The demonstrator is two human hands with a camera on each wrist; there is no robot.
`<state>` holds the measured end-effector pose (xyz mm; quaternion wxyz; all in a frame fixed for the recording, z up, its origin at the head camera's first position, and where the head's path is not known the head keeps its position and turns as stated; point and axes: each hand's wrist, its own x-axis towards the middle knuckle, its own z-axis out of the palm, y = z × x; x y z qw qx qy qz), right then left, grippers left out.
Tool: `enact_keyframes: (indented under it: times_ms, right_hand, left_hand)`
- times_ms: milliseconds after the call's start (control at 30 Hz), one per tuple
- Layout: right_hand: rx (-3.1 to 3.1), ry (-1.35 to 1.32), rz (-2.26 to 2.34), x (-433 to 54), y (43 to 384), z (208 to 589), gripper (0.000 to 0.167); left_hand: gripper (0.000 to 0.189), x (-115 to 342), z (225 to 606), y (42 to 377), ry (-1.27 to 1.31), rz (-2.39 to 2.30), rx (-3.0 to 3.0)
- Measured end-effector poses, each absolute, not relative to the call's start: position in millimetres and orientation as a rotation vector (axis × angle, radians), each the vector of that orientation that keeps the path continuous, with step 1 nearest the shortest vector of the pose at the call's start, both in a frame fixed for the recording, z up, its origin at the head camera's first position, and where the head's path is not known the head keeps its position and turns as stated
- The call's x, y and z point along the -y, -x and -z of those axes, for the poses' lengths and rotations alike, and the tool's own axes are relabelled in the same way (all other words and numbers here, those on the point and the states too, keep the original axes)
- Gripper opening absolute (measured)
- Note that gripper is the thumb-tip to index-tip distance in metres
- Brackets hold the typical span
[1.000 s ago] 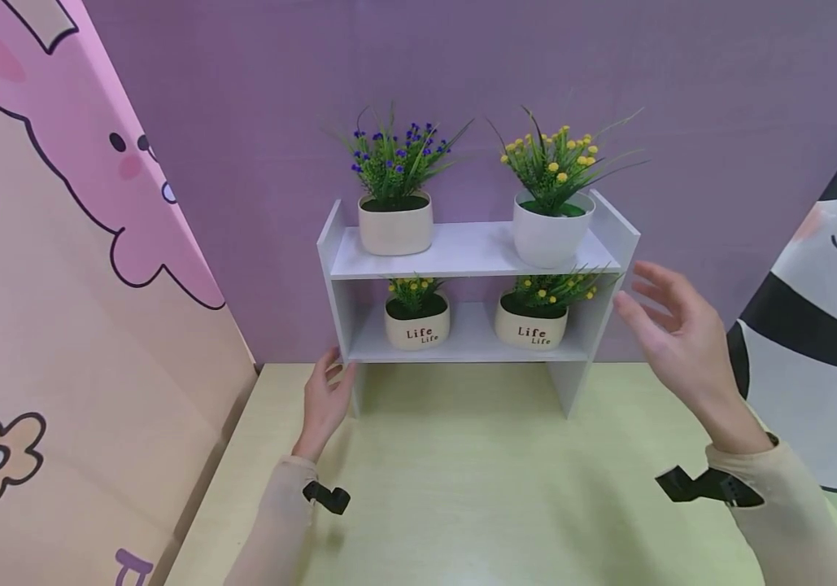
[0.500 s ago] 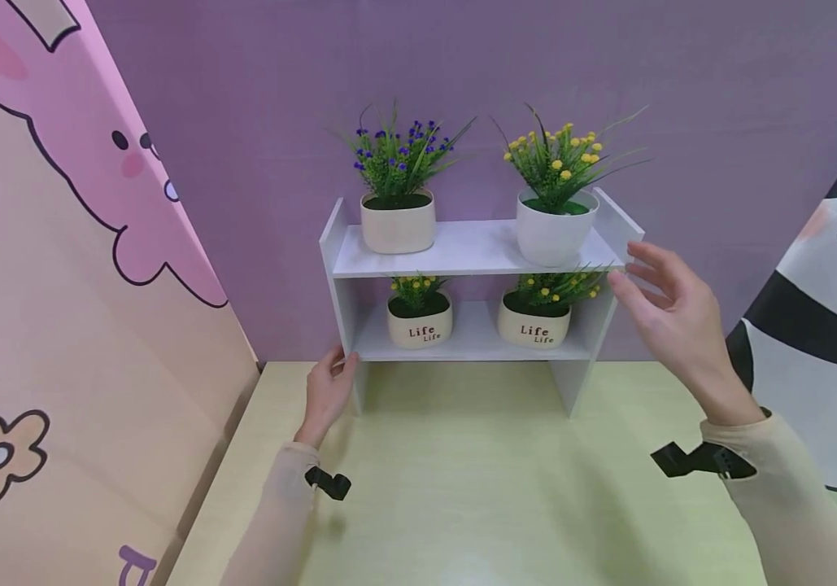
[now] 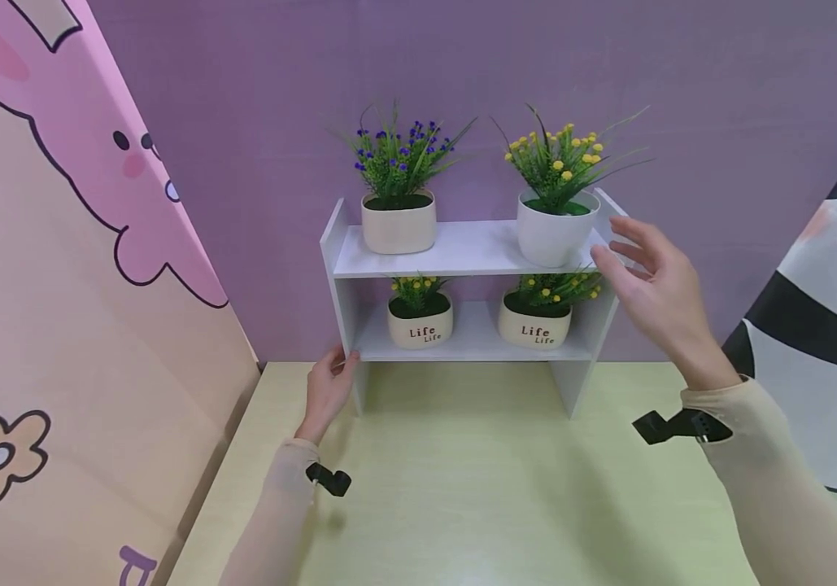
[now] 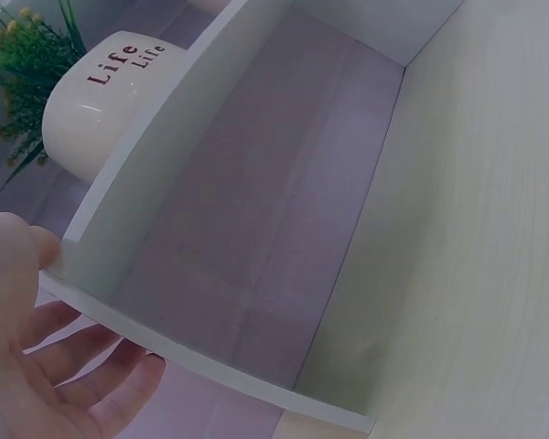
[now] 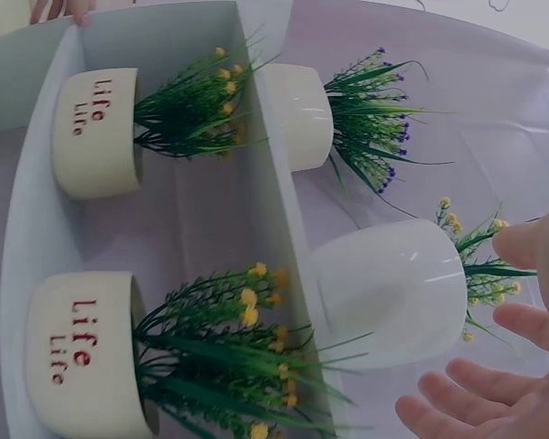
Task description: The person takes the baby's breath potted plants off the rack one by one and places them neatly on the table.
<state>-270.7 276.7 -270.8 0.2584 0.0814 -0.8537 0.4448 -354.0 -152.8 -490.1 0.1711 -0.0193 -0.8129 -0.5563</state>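
Note:
A white two-tier shelf (image 3: 471, 238) stands on the table, holding potted artificial flowers. My left hand (image 3: 326, 395) grips its left side panel at the lower board, thumb (image 4: 44, 245) at the front edge and fingers outside. On the right, my right hand (image 3: 658, 286) is raised with relaxed, parted fingers, holding nothing. Beside it on the top tier is a white round pot (image 3: 553, 236) with yellow flowers; the right wrist view has the fingertips (image 5: 430, 416) near this pot. A cream pot (image 3: 398, 228) with blue-purple flowers sits at the top left.
Two cream "Life" pots, one left (image 3: 420, 324) and one right (image 3: 535, 325), with yellow flowers occupy the lower tier. Behind the shelf rises a purple wall (image 3: 279, 163). Cartoon-printed panels flank the pale wooden table (image 3: 455, 480) on both sides.
My right hand has moved up and leftward, from beside the shelf's right panel toward the white round pot. My left hand's thumb has closed in on the left panel's edge.

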Motion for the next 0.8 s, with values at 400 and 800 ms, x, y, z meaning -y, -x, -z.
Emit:
enact_keyframes:
  times_ms: [400, 800]
  right_hand:
    - [2.318, -0.236, -1.239, -265.6, 287.4, 257.8, 0.064]
    - [2.331, -0.235, -1.296, -262.5, 300.0, 254.5, 0.069]
  left_hand:
    - [0.045, 152.3, 489.5, 354.4, 0.03, 1.588, 2.298]
    - [0.049, 152.5, 491.0, 356.0, 0.017, 1.59, 2.323]
